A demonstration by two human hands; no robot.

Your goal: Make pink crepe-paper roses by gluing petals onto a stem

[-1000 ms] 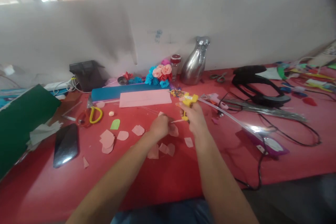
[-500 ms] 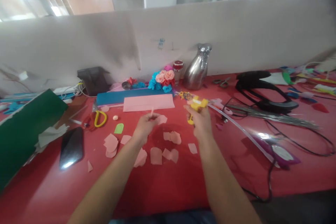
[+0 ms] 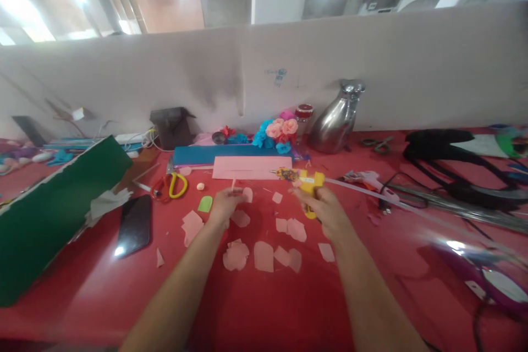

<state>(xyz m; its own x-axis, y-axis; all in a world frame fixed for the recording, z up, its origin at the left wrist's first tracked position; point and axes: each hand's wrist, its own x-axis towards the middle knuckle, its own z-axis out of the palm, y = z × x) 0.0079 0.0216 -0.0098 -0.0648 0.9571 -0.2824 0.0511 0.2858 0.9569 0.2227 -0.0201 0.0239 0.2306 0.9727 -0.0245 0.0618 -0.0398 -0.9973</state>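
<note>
My left hand (image 3: 226, 206) is closed in a pinch above the table, with a pink paper petal (image 3: 247, 194) at its fingertips. A thin pale stub (image 3: 234, 183) sticks up from the same fingers. A yellow glue gun (image 3: 308, 193) is gripped in my right hand (image 3: 328, 212), its nozzle pointing left over the pink paper sheet (image 3: 231, 167). From the gun's back a long clear glue stick (image 3: 367, 191) runs out to the right. Below the hands lie several cut pink petals (image 3: 264, 256). Near my left hand is a green petal-shaped piece (image 3: 205, 204).
Yellow-and-red-handled scissors (image 3: 178, 186), a phone (image 3: 134, 225) and a green board (image 3: 61, 220) lie left. Paper flowers (image 3: 281, 129), a jar (image 3: 303, 118) and a steel jug (image 3: 336, 121) stand by the wall. Wires (image 3: 457, 203) and a purple package (image 3: 482, 278) lie right.
The view has swung left, so the table's things appear farther right. Against the table, both hands have moved left; the glue gun's nozzle now overlaps the pink sheet's right end.
</note>
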